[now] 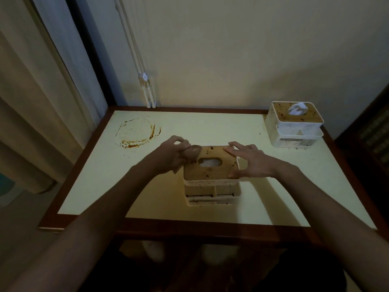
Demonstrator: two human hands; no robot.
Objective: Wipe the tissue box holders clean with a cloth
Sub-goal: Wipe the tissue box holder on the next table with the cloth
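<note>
While left hand (171, 153) fingers pinch cloth (192, 152) | right hand (249, 162) fingers spread on near holder (211, 171) | second holder (294, 125) far right | stain ring (136, 131) left

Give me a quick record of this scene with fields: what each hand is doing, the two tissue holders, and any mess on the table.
left hand: grips a wadded brown cloth against the near holder's left top edge
right hand: fingers spread, steadying the lid's right side
near holder: table centre, wooden lid speckled with dark spots, tissue in the slot
far holder: back right corner, spattered lid, tissue sticking up
table: ring-shaped brown stain at back left
</note>
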